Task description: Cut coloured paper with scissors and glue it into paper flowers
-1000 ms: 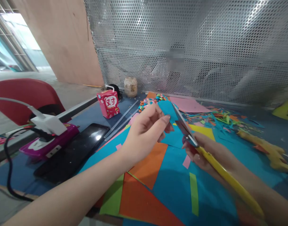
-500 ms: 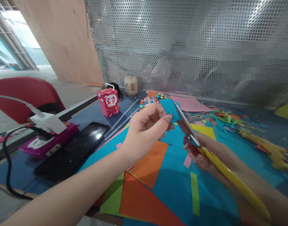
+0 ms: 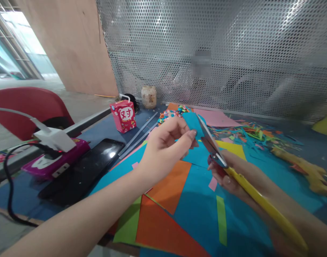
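Note:
Between the thumb and fingers of my left hand is a small piece of blue paper, pinched at its lower edge above the table. My right hand is closed around a pair of scissors with yellow handles, blades pointing up and away. The blades lie along the right side of the blue piece; whether they are fully closed on it I cannot tell. Beneath both hands spread large blue sheets, with orange paper and a green strip among them.
A black phone and a purple power strip with a white charger lie at the left. Behind them stands a red drink box with a straw. Paper scraps are heaped at the back right, before a perforated metal panel.
Hardly anything differs. The blue paper and my left fingertips have shifted very slightly to the right; the scissors have stayed where they were.

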